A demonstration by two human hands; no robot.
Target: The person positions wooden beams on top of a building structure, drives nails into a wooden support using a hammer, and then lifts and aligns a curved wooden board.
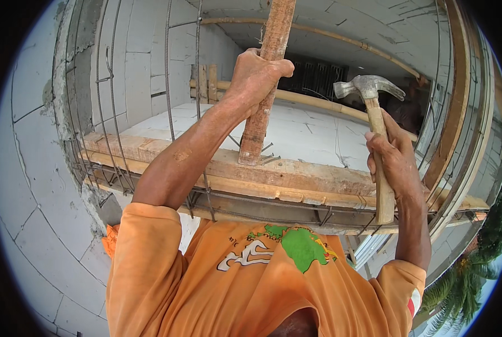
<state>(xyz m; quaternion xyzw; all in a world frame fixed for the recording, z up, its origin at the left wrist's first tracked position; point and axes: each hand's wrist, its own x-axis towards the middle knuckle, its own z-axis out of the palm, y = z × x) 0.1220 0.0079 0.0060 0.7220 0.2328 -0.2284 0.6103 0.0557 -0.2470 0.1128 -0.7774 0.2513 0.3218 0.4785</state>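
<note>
My left hand (252,80) is wrapped around a wooden batten (279,31) that stands upright with a slight tilt. The batten's lower end meets a horizontal wooden beam (318,174) in front of me. Several nails (270,155) lie or stick out on the beam just right of that end; which, I cannot tell. In my right hand (395,154) is a claw hammer (368,89), gripped by its wooden handle. Its metal head points up, apart from the batten, with the claw toward the right.
Thin steel rebar (199,67) rises at the left, and more bars run below the beam. A bamboo pole (324,104) crosses behind. Grey block walls (43,168) stand at the left. Long boards (455,101) rise at the right, with a palm (458,289) beyond.
</note>
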